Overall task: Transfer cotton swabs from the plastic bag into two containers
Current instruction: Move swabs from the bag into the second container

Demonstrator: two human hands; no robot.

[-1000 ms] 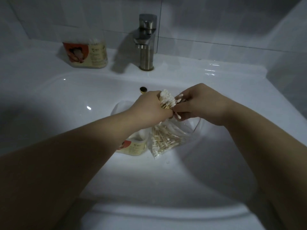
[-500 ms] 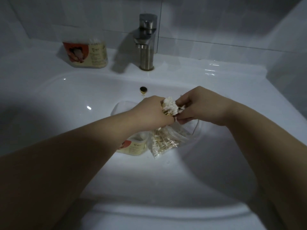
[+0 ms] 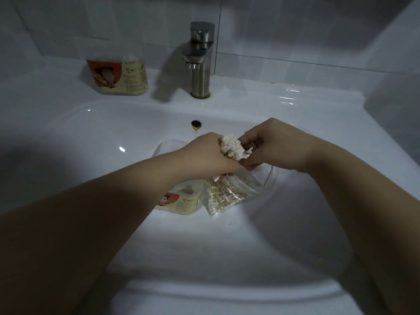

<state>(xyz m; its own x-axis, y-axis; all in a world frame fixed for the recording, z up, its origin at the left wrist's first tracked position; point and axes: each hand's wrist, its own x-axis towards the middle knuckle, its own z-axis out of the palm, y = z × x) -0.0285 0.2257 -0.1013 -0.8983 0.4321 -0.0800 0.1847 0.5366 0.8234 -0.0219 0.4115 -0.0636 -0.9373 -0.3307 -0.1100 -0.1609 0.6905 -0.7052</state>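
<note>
Centre frame: cotton swabs (image 3: pixel 234 150), light, thin-stemmed and likely to scatter unless gripped mid-stem, bunched in my left hand (image 3: pixel 209 155) while my right hand (image 3: pixel 272 144) pinches their tips. Just below lie the plastic bag (image 3: pixel 229 196) and one container (image 3: pixel 181 202); a second container (image 3: pixel 118 76) stands upper left.

The sink (image 3: pixel 295 114) holds a ledge container (image 3: pixel 117 77) and a basin container (image 3: pixel 181 202).
</note>
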